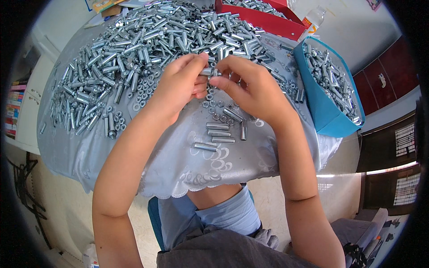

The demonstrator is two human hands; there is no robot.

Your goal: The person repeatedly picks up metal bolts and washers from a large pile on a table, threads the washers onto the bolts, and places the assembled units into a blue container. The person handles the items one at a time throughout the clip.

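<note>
Over the middle of the table, my left hand is closed around a shiny metal sleeve anchor bolt, which lies roughly level and points toward the right. My right hand pinches the other end of the bolt with thumb and forefinger, where a nut shows. Its remaining fingers are curled and partly hidden. Just below the hands lie several loose metal sleeves on the grey tablecloth. Small nuts are scattered between these sleeves and my hands. More washers and nuts lie beside my left wrist.
A large heap of metal sleeves and bolts covers the far half of the table. At the right stands a blue box filled with bolts. A red box and a clear bottle are at the back right.
</note>
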